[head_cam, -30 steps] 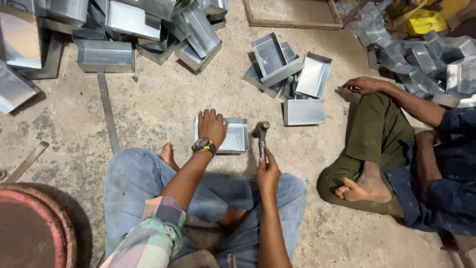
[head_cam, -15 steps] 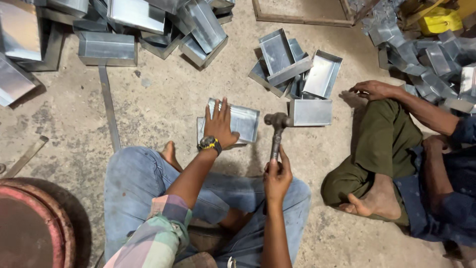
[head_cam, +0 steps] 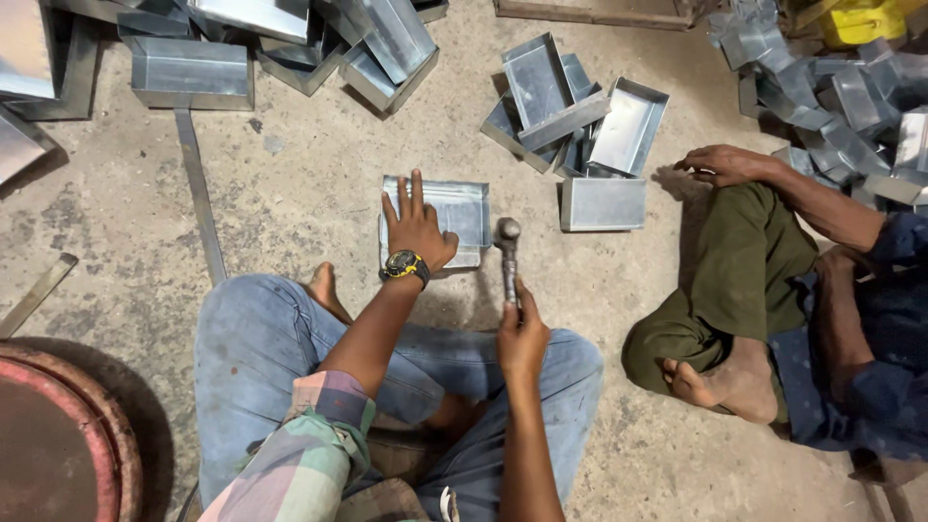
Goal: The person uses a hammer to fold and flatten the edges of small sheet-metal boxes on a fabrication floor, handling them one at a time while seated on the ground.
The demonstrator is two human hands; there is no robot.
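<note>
My left hand [head_cam: 418, 230] lies flat and open on a shiny grey metal tray [head_cam: 462, 211] on the floor [head_cam: 290, 193]. My right hand [head_cam: 522, 338] squeezes a hammer [head_cam: 508, 253], its head just beside the tray.

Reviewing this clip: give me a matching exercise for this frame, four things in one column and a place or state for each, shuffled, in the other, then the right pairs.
Things:
1. left hand
2. right hand
3. hammer
4. yellow container

Places or states:
A. top right corner, among metal scraps
B. head up, just right of the tray
C. pressed flat on the tray, wearing a watch
D. gripping the hammer's handle

Pairs: 1-C, 2-D, 3-B, 4-A
</note>
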